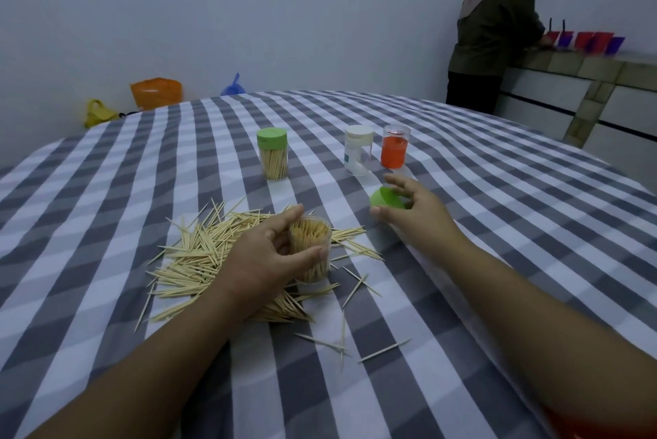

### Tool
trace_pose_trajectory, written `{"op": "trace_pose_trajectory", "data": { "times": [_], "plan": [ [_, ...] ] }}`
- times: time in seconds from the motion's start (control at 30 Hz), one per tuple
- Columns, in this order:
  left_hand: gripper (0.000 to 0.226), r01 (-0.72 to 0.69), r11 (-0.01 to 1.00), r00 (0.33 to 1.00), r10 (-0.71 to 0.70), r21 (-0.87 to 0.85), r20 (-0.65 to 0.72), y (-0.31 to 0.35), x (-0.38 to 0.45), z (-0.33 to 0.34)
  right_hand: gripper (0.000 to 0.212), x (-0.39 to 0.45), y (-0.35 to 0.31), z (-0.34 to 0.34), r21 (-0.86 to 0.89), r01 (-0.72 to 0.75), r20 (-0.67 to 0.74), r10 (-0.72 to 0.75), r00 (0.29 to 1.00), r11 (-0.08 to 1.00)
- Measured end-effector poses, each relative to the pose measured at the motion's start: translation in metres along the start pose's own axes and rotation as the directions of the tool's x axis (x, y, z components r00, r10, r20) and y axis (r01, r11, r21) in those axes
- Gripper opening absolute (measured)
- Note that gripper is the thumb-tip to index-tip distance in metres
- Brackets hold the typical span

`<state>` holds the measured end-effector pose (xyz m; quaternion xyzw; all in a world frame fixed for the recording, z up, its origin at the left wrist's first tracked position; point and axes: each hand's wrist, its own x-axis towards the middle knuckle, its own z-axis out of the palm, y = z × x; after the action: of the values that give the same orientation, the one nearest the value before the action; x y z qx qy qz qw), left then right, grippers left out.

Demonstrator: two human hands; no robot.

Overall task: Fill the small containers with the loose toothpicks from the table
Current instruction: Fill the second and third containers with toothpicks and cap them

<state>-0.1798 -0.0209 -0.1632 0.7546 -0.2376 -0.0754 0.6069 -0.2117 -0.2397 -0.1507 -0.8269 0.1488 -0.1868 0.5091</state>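
Note:
My left hand [265, 253] is wrapped around a clear, lidless container [313, 243] packed with toothpicks, standing upright on the checked tablecloth. A heap of loose toothpicks [199, 253] spreads around and under that hand. My right hand [412, 205] grips a green lid [385, 202] just above the cloth, to the right of the open container. Farther back stand a green-lidded container [272, 154] full of toothpicks, a white-lidded clear container [358, 150] and a clear container with an orange lid inside it [394, 147].
Stray toothpicks [341, 342] lie scattered near the front. The table [497, 225] is covered in a grey and white checked cloth. Orange [156, 93], yellow [97, 114] and blue bags sit behind it. A person [494, 33] stands at a counter at the back right.

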Motion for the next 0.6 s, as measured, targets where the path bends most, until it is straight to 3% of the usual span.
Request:
{"op": "trace_pose_trajectory", "data": {
  "times": [0.07, 0.17, 0.23, 0.43, 0.6],
  "plan": [
    [0.073, -0.005, 1.000, 1.000, 0.005, 0.004, 0.006, 0.000, 0.000, 0.001, 0.057, -0.009, -0.011, 0.008, 0.226, 0.019, 0.054, -0.032, 0.998, 0.974],
    [0.072, -0.021, 1.000, 1.000, 0.022, 0.022, -0.012, -0.002, 0.000, 0.002, 0.044, -0.023, -0.023, 0.022, 0.558, 0.023, 0.089, -0.087, 0.992, 0.830],
    [0.073, -0.036, 0.999, 0.999, 0.037, 0.025, -0.019, -0.002, -0.001, 0.003, 0.033, -0.032, -0.028, 0.032, 0.659, 0.017, 0.097, -0.107, 0.990, 0.752],
    [0.072, -0.047, 0.998, 0.999, 0.047, -0.030, -0.001, -0.005, -0.001, 0.003, 0.028, -0.044, -0.025, 0.046, 0.590, 0.011, 0.228, -0.179, 0.957, 0.807],
    [0.075, -0.076, 0.997, 0.997, 0.076, -0.019, -0.017, -0.005, 0.000, 0.002, 0.034, -0.042, -0.021, 0.047, 0.474, 0.081, 0.250, -0.222, 0.942, 0.877]
  ]
}}
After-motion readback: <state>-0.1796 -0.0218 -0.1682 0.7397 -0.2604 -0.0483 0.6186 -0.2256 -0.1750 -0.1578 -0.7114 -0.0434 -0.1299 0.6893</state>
